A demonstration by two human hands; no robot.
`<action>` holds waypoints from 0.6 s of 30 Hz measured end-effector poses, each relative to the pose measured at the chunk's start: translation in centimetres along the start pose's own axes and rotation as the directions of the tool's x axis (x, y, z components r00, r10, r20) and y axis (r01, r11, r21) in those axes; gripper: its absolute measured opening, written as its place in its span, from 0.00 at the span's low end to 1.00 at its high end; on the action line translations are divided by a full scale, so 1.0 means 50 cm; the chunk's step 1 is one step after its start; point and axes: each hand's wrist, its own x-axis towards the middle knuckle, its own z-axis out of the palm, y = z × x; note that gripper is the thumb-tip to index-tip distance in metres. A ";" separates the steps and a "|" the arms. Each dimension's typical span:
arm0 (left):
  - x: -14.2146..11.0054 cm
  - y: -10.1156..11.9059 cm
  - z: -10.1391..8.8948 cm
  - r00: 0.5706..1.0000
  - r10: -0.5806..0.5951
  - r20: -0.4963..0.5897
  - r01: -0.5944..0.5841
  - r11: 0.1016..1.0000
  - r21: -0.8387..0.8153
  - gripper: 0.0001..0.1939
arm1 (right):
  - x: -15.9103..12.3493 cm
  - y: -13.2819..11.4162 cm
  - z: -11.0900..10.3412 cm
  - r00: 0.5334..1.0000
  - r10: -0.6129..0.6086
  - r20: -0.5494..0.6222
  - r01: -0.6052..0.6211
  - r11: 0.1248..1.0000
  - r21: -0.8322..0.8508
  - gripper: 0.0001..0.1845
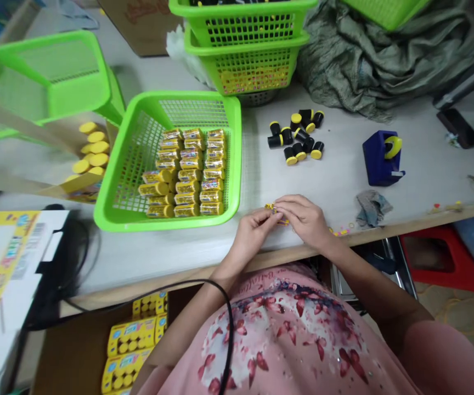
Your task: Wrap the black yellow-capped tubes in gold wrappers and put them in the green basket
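Evidently pinching, left hand (251,227): fingers curled, thumb and forefinger brought together on a small yellow piece (270,207).
Right hand (305,219): bent over from the other side, fingertips closed in on the same piece, almost no gap showing; the exact grip is partly hidden.
Small yellow piece: between the two hands, just above the counter (336,184) near its front edge; too small to make out its shape.
Step at the fingertips: seemingly fine handwork, fitting or sorting tiny parts with both hands at once.
Next move: probably calls for one hand to steady the piece while the other makes a light, precise adjustment.
Black tubs (275,141): a loose cluster with yellow lids, beyond the hands, some upright and others lying down.
Green basket (237,159): left of the hands, with yellow wrapped tubes (188,186) stacked in columns inside.
Tiny rings (341,232): yellow and pink, scattered by the right forearm.
Tape dispenser (374,162): farther right, behind a crumpled cloth (371,208).
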 end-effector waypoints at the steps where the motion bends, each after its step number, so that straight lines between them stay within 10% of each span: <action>1: 0.005 0.004 0.002 0.998 -0.055 0.016 0.056 0.996 -0.070 0.15 | 0.006 0.005 -0.006 0.999 0.036 0.003 -0.036 0.999 0.039 0.12; 7: 0.027 0.001 0.007 0.951 -0.295 0.093 0.308 0.873 -0.379 0.15 | 0.097 0.128 -0.102 0.959 0.191 -0.209 -0.245 0.929 -0.277 0.16; 14: 0.031 -0.008 0.010 0.923 -0.382 0.055 0.355 0.786 -0.506 0.19 | 0.183 0.232 -0.153 0.976 0.148 0.158 0.004 0.717 -0.697 0.22; 18: 0.027 -0.006 0.009 0.928 -0.371 0.007 0.319 0.788 -0.527 0.21 | 0.177 0.225 -0.157 0.985 0.126 0.114 -0.022 0.762 -0.647 0.16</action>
